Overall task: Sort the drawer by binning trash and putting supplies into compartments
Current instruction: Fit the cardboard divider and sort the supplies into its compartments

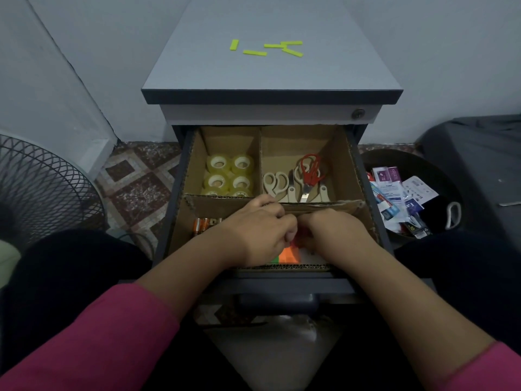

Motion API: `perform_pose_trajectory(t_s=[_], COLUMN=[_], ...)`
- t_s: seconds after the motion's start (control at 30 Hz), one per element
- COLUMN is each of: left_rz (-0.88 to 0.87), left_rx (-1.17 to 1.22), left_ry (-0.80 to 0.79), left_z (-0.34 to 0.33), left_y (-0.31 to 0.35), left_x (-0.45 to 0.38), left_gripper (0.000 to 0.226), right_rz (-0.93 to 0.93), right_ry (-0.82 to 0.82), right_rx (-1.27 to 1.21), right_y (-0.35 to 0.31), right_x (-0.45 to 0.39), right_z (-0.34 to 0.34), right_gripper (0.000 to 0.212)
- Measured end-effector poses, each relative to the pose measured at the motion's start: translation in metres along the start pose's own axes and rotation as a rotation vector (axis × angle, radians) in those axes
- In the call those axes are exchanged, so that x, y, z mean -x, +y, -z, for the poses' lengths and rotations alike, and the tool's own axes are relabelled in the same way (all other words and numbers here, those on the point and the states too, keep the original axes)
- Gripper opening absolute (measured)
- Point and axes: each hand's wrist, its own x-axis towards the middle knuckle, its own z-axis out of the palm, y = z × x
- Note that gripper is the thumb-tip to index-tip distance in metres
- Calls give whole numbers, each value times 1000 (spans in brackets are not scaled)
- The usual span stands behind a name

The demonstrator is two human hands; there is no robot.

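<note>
Both hands (293, 230) meet over sticky notes (287, 255); binned packet (392, 174) reads "KREATE".

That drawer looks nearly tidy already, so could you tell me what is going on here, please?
A person is sorting the cardboard-divided drawer. Both the left hand and right hand are down in the front compartment, working on bright sticky notes beside some batteries. Tape rolls fill the back left compartment, scissors the back right. Wrappers already lie in the bin to the right.
</note>
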Motion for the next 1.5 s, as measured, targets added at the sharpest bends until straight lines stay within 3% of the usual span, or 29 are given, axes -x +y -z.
perform_pose_trajectory(t_s=[0.37,0.57,1.07,1.27,1.5], left_rz=[26,13,2,14,-5], left_rx=[-12,-103,-46,-12,50], left_ry=[-61,-4,4,-79,-59], left_z=[-1,0,0,1,0], left_y=[-2,2,1,0,-1], left_x=[-1,-2,0,0,0], left_gripper=[10,21,20,27,13], right_rz=[5,5,-30,-38,-51], right_ry=[67,68,84,45,21], right_rx=[-24,21,-17,-10,-22], right_y=[1,0,-1,-1,-2], right_x=[0,2,5,4,3], right_z=[-2,0,2,2,2], right_gripper=[23,22,18,19,22])
